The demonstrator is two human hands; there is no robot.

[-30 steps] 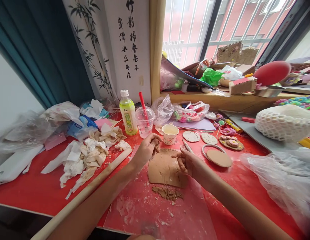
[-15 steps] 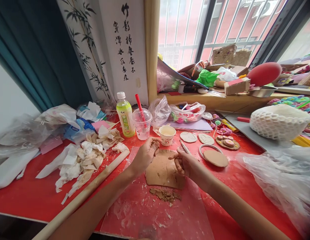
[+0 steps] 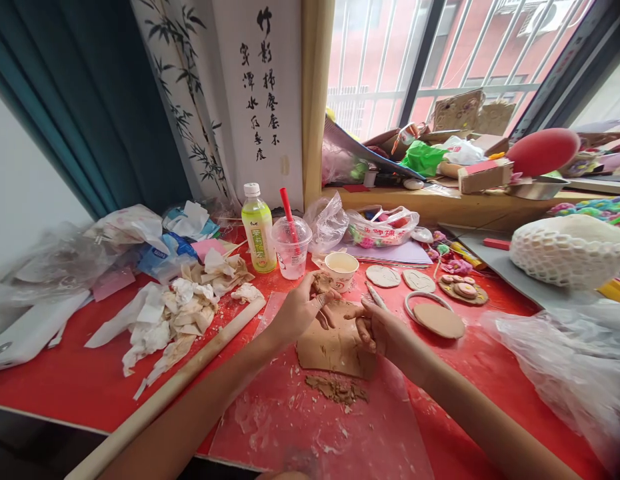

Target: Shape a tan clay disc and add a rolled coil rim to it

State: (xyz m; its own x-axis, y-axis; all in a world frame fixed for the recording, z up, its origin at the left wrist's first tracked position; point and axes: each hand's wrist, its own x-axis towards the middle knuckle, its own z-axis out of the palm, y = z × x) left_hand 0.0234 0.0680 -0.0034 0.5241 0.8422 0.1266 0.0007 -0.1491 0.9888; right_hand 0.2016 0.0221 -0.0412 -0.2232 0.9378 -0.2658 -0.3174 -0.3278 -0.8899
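Note:
My left hand (image 3: 301,312) is closed around a small lump of brown clay (image 3: 323,283), held between thumb and fingers with some fingers hanging loosely. It hovers over the upper left of a flat clay slab (image 3: 335,352). Over the slab's right side is my right hand (image 3: 379,330), its index finger pointing left and its other fingers curled; what they hold, if anything, is hidden. A thin pale stick-like tool (image 3: 375,295) shows just behind that hand; I cannot tell whether it is held. Clay scraps (image 3: 336,389) lie below the slab on a clear plastic sheet (image 3: 320,433).
Behind the hands stand a paper cup (image 3: 341,265), a plastic cup (image 3: 291,253) with red straw and a drink bottle (image 3: 259,233). At right lie a ring (image 3: 409,308) and a clay disc (image 3: 439,321). A long rolling pin (image 3: 180,380) and crumpled tissues (image 3: 180,313) are left.
My left hand has turned and loosened, so the clay lump now shows, and its fingers hang lower. My right hand keeps much the same pose. The whole view has shifted slightly.

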